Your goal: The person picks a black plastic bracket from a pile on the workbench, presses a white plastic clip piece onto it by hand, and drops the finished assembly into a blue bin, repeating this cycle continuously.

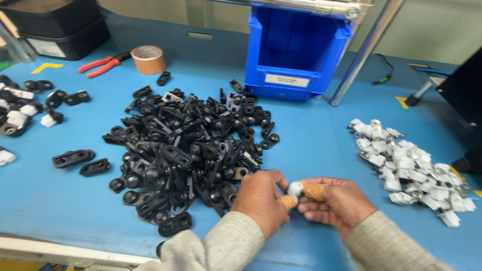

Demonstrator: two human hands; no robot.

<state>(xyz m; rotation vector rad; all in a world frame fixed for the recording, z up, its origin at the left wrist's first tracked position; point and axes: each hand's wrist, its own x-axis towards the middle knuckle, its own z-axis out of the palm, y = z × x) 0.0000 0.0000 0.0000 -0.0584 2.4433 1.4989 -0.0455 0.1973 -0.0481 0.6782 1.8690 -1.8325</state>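
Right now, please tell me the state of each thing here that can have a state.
left hand: pinching small white part
right hand: pinching the same part
blue bin: upright, front open
tape roll: lying flat
red-handled pliers: lying flat
black parts: heaped
white parts: heaped

Blue table (311, 150) with black bracket pile (188, 150), white clip pile (411, 170), blue bin (296, 50), tape roll (148, 59).

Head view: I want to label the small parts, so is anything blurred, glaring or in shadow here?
Head view: light is even, with no harsh glare on the blue table; the black parts pile is fairly sharp; the white parts pile is softer, with pale detail washed out; the small white piece between left hand and right hand looks slightly blurred.
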